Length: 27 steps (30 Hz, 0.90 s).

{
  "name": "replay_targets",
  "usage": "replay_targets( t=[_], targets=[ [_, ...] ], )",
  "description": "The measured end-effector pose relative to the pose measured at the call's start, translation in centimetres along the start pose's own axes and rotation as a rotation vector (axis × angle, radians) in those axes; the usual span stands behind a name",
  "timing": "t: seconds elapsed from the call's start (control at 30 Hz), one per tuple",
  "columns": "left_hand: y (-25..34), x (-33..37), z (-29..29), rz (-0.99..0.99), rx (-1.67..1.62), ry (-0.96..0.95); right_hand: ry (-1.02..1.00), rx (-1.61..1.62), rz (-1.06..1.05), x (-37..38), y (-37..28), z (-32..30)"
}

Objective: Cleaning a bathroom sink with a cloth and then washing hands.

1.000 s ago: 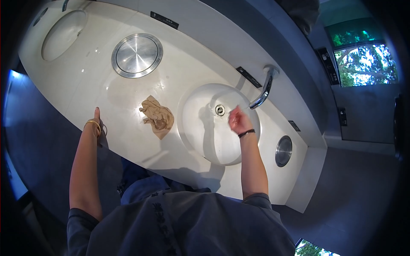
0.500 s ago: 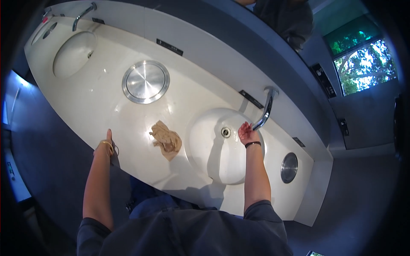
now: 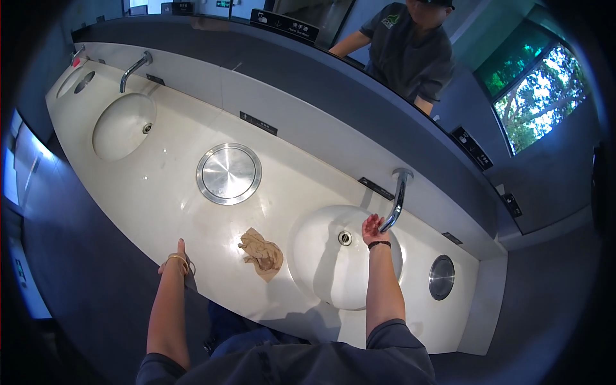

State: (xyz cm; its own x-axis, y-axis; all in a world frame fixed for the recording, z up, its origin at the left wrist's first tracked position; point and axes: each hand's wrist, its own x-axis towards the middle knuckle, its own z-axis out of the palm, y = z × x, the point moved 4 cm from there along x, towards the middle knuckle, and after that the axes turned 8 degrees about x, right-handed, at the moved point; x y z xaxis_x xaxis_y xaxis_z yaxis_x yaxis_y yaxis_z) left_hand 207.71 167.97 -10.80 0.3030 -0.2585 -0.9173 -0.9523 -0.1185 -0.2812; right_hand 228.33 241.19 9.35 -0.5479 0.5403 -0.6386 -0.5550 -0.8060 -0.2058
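Note:
Under the spout of the chrome faucet (image 3: pixel 399 200) I hold my right hand (image 3: pixel 375 230), palm up, fingers loosely curled and apart, with nothing in it. A dark band circles that wrist. Below it is the white oval sink basin (image 3: pixel 308 256) with a round metal drain (image 3: pixel 345 238); I cannot make out any running water. My left hand (image 3: pixel 173 262) is at the counter's front edge, thumb stretched out and the other fingers mostly hidden. A yellow band is on its wrist. Between my hands, left of the basin, lies a crumpled brown paper towel (image 3: pixel 262 254) on the white counter (image 3: pixel 154 199).
A round steel lid (image 3: pixel 229 174) is set in the counter, and a smaller one (image 3: pixel 442 277) lies right of the basin. Farther left are a second basin (image 3: pixel 119 131) and faucet (image 3: pixel 136 69). A mirror runs along the back, above a dark ledge (image 3: pixel 333 96).
The view has tilted up, so the counter sits lower in the picture and more of the mirror shows. Both hands stay in about the same places, and the paper towel has not moved.

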Motion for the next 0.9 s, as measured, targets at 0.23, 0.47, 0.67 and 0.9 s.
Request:
replay_targets(
  t=[0.23,0.47,0.67,0.9],
  targets=[
    [-6.4,-11.6,11.3,0.243,0.175,0.356,0.072,-0.019,-0.147,-0.7,-4.9,-1.3],
    [-8.3,-19.7,11.9,0.432,0.185,0.571,-0.064,-0.019,-0.039,0.1,-2.1,-1.4],
    [-5.3,-15.9,12.7,0.595,0.624,0.573,-0.237,-0.173,0.107,-2.4,1.6,-1.8],
    [-4.9,-16.7,12.3,0.549,0.478,0.444,-0.281,-2.268,-1.004,-10.5,13.1,0.7]
  ],
)
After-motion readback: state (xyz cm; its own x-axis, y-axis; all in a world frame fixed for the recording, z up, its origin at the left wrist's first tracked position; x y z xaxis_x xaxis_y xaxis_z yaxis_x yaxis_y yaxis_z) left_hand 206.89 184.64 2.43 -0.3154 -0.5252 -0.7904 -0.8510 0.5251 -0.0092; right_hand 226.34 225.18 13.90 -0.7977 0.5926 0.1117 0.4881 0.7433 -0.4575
